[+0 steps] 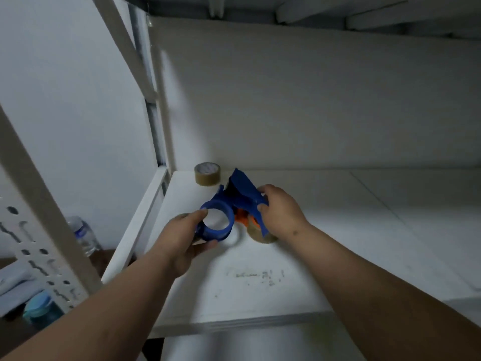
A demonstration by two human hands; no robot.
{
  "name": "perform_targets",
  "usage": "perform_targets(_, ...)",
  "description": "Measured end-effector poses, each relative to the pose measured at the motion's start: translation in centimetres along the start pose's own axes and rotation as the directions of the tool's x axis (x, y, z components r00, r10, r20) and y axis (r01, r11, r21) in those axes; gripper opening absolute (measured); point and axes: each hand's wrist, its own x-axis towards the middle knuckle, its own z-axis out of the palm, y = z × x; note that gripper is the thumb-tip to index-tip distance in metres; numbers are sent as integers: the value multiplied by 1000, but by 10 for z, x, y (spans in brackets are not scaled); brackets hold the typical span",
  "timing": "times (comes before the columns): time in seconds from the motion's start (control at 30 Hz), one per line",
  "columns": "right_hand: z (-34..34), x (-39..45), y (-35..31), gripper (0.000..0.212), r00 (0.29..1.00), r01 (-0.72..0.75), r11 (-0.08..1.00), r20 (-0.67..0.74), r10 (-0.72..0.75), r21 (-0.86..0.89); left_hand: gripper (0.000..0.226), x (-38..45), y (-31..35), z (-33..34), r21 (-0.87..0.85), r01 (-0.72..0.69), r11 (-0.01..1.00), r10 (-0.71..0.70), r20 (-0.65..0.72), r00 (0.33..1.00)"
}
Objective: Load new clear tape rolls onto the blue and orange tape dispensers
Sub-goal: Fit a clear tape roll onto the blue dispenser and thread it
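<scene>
1. Both hands hold the blue dispenser just above the white shelf, towards its back left corner.
2. The left hand grips the dispenser's empty ring: the thumb lies on the ring's upper rim and the fingers curl under its lower edge.
3. The right hand grips the dispenser's flat blue body from the right, thumb on the near edge and fingers wrapped over the far side.
4. The ring is bare; no roll sits on it, and the shelf shows through the hole.
5. The orange dispenser shows only as a small orange patch between the blue one and the right hand; how it lies I cannot tell.
6. A tape roll sits on the shelf under the right hand, touching the orange part.
7. A second roll stands flat on the shelf near the back corner, apart from the hands.
8. Left of the shelf, lower down, stands a water bottle beside a perforated white upright.
</scene>
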Motion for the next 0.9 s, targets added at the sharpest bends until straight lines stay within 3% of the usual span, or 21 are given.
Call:
perform_targets(0.1,-34,-23,31,24,996,-36,999,-84,39,38,18,-11,-6,38,-6,57,998,-56,106,993)
perform_targets(0.23,-92,-64,95,31,977,-144,989,-153,149,46,16,-30,-26,114,135,83,987,-121,300,946)
perform_targets(0.43,-196,-144,207,41,919,-322,945,-219,328,65,6,-71,-82,263,232,91,969,-189,450,873)
perform_targets(0.53,-243,-183,255,46,882,-384,921,-268,389,73,12,-96,-115,334,264,59,963,-196,530,825)
perform_targets(0.63,-276,-215,297,50,843,-444,891,-293,450,91,21,-117,-143,391,282,60,958,-217,568,794)
perform_targets(0.9,-321,-250,398,53,772,-524,831,-308,556,185,13,-118,-185,507,361,1,933,-254,653,713)
